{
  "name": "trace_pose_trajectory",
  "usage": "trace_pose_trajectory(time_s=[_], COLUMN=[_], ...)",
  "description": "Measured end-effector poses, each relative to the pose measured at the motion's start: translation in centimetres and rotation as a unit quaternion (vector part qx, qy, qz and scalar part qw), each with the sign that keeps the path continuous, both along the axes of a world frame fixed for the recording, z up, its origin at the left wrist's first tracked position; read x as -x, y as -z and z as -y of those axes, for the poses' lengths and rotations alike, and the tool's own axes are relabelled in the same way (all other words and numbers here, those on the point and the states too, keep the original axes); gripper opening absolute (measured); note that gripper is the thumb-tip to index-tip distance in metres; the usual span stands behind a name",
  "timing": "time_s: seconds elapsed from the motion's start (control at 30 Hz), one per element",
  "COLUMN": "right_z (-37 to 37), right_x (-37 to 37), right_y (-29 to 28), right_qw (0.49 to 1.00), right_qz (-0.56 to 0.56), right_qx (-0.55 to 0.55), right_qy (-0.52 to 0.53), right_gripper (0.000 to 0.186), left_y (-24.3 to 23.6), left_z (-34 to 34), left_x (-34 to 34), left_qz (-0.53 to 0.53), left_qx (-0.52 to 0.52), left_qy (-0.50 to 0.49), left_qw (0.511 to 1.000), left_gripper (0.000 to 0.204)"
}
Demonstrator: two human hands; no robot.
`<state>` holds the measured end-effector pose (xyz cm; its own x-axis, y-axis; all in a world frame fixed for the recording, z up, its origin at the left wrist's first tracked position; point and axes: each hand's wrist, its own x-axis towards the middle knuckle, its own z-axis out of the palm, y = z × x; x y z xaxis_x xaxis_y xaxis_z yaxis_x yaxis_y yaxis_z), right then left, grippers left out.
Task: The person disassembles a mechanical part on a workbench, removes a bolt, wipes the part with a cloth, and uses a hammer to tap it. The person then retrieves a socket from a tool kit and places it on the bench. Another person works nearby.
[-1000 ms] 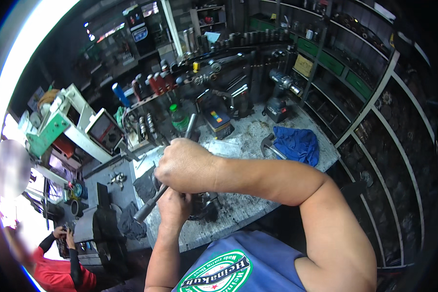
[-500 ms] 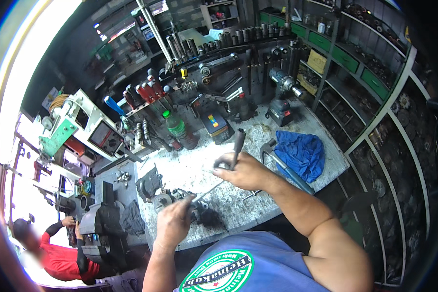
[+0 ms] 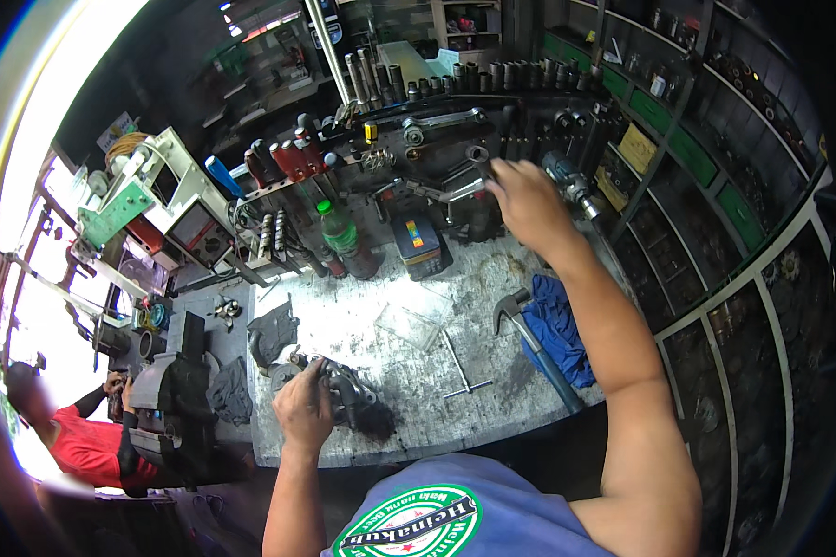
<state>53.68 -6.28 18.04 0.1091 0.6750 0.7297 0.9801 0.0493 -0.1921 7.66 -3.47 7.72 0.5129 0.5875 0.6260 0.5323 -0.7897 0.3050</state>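
My left hand [image 3: 302, 404] is at the front left of the bench, fingers curled against a greasy metal assembly [image 3: 351, 395]; what they grip is hidden. My right hand [image 3: 529, 204] reaches to the tool rack at the back, closed on a dark socket tool [image 3: 478, 160] whose length is mostly hidden. A hammer [image 3: 543, 353] with a blue-grey handle lies on a blue cloth [image 3: 571, 330] below my right forearm. A steel T-handle [image 3: 460, 364] and a clear plastic piece [image 3: 409, 320] lie between my hands on the worn metal bench [image 3: 446, 418].
A green bottle [image 3: 342, 237], dark box [image 3: 418, 246], cordless impact wrench [image 3: 567, 186] and screwdrivers [image 3: 288, 158] line the back. Sockets [image 3: 492, 74] stand on a rail. Shelves [image 3: 734, 204] rise at right. A co-worker in red [image 3: 84, 436] works beside a vise [image 3: 176, 390] at left.
My hands have moved apart: the right went up and back to the rack with the socket tool, while the left, earlier on a steel bar, went down onto the metal assembly.
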Motion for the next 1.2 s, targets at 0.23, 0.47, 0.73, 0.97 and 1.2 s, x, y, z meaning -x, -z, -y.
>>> trace_pose_trajectory(time_s=[0.23,0.47,0.73,0.97,1.2], right_z=[-11.1,-15.5,-18.0,-17.3,-16.1], right_x=[-3.5,-3.6,-3.7,-3.4,-1.6], right_y=[0.9,5.3,7.4,8.0,8.4], right_qw=[0.983,0.949,0.931,0.946,0.971], right_qz=[0.138,0.201,0.186,0.190,0.134], right_qx=[0.119,0.236,0.295,0.230,0.180], right_qy=[0.013,0.053,0.108,0.125,0.078], right_gripper=[0.021,0.018,0.022,0.021,0.018], left_y=[0.3,0.5,0.5,0.7,0.8], left_z=[0.3,0.4,0.1,0.2,0.2], left_x=[0.2,0.4,0.2,0.2,0.2], left_qz=[0.012,0.021,0.023,0.024,0.018], left_qx=[-0.031,-0.017,-0.035,-0.041,-0.041], left_qy=[-0.006,-0.007,0.004,0.006,0.003], left_qw=[0.999,1.000,0.999,0.999,0.999], left_gripper=[0.034,0.035,0.035,0.032,0.031])
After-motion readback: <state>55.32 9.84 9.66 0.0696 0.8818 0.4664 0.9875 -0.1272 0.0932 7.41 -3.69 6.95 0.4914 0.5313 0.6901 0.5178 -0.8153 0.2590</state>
